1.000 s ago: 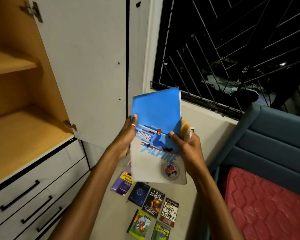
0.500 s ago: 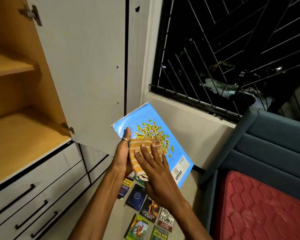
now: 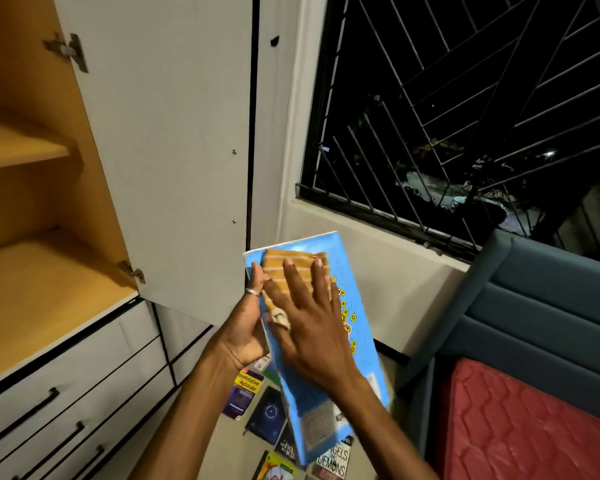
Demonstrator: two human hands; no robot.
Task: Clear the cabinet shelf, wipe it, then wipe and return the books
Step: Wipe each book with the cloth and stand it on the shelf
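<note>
A thin blue book [image 3: 357, 344] with yellow lettering is held up in front of me, its cover facing me. My left hand [image 3: 246, 327], a ring on one finger, grips the book's left edge from behind. My right hand [image 3: 309, 320] lies flat with straight fingers on an orange striped cloth [image 3: 291, 265], pressing it against the upper part of the cover. The cabinet shelf [image 3: 39, 285] to the left is bare wood, with its white door [image 3: 167, 140] swung open. Several books [image 3: 246, 393] lie on the floor below my arms.
White drawers with black handles [image 3: 66, 403] sit under the shelf. A barred window [image 3: 465, 116] is ahead. At the right stand a blue padded headboard [image 3: 541, 323] and a red mattress [image 3: 520, 424].
The book was turned from its other cover to this one. My right hand with the cloth has slid up the cover toward the top edge.
</note>
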